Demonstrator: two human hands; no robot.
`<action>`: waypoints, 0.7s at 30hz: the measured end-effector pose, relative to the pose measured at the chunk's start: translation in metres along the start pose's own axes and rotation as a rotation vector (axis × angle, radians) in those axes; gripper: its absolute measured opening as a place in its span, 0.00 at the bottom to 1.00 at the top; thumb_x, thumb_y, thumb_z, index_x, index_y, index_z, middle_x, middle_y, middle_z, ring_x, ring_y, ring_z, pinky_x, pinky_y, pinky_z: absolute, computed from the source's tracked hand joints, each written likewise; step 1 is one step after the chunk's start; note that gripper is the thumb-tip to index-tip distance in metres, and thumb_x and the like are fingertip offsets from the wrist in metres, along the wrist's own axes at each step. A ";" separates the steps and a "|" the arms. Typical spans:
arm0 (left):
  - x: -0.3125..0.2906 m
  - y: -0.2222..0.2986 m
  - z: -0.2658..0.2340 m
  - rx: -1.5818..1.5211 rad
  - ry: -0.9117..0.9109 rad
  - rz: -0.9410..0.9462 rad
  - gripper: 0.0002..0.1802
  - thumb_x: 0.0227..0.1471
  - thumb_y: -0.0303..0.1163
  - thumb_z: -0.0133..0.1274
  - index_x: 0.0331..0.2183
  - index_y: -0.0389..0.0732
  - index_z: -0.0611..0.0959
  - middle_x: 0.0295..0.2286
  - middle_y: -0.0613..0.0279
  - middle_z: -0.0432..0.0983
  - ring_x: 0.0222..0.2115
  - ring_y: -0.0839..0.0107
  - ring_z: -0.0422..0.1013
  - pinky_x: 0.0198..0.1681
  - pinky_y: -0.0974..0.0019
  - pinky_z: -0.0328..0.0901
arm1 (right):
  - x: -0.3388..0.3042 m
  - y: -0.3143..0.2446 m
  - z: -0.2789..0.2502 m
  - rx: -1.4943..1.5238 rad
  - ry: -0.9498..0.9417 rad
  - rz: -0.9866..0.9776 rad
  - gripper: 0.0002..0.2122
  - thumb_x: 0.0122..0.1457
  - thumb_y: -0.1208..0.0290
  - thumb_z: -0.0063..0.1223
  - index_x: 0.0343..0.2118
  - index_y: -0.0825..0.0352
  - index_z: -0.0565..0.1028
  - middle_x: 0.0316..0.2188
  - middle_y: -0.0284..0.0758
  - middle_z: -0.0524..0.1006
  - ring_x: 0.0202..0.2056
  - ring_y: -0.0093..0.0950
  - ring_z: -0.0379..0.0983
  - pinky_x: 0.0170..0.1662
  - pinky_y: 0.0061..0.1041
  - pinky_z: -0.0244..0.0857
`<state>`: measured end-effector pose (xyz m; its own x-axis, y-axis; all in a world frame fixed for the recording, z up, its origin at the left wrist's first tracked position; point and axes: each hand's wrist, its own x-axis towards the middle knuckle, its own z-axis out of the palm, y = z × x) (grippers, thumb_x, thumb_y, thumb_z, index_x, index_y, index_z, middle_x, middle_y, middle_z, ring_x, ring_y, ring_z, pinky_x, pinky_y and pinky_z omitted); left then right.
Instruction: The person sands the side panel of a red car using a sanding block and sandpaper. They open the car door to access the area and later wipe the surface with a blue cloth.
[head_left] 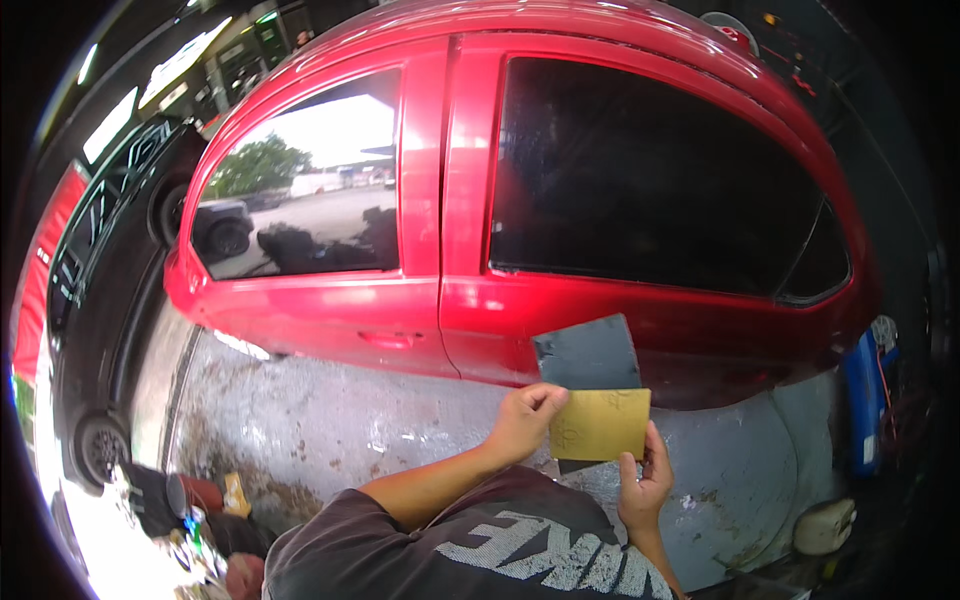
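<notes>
At nine o'clock, one black vehicle (125, 300), two wheels (102, 450) visible; at eight, one reddish container (195, 492). Spanning ten to three, one red car (470, 310) with two large side windows (640, 175). Toward five, one left hand (528, 418), pinching the upper-left corner of one yellow sandpaper sheet (600, 425), held between four and five. Behind, jutting past its twelve, one dark-grey sheet (588, 350); joined or separate, cannot tell. Also between four and five, one right hand (648, 482), pinching the yellow lower-right corner. At four, one whitish jug (825, 527); just past three, one blue object (865, 410).
</notes>
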<state>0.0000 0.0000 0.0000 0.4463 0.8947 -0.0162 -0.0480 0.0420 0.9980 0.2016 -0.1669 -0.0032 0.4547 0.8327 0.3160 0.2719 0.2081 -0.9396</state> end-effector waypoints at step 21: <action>-0.161 0.001 0.073 0.683 0.574 0.127 0.17 0.70 0.41 0.63 0.38 0.35 0.93 0.29 0.54 0.87 0.30 0.65 0.80 0.37 0.57 0.72 | 0.020 0.019 -0.081 0.597 -0.559 0.277 0.18 0.74 0.75 0.57 0.61 0.80 0.77 0.57 0.45 0.84 0.56 0.29 0.82 0.64 0.30 0.72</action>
<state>-0.0068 -0.1764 0.0076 -0.0495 0.9667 0.2509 0.5568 -0.1819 0.8105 0.2847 -0.1882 -0.0038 -0.0875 0.9910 0.1015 -0.3491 0.0649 -0.9348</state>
